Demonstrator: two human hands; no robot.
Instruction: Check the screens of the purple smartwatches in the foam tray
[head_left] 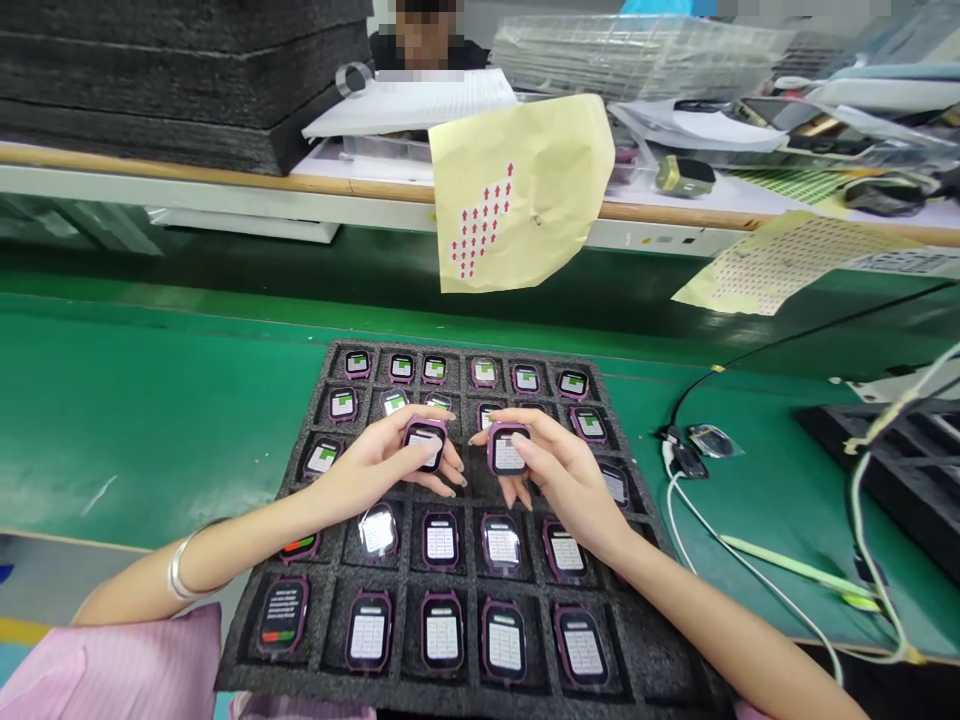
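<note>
My left hand [390, 450] grips a purple smartwatch body [424, 446] without a strap, its thumb lying across the lit screen. In my right hand [559, 465] is a second purple smartwatch body [507, 449], with the thumb at the right side of its lit screen. Both are held over a black foam tray [465, 490] of square pockets. Most pockets hold similar watches; those in the far rows show white and green screens, such as one watch [343, 403]. A near-left watch [283, 615] shows text with red and green bars.
A yellow sheet with red arrow stickers [517, 200] hangs from the shelf edge [360, 186]. Black foam blocks [150, 90] are stacked on the shelf. Right of the tray lie white cables [750, 550], a green pen-like stick [799, 570] and another black tray [892, 490]. A person sits beyond the shelf.
</note>
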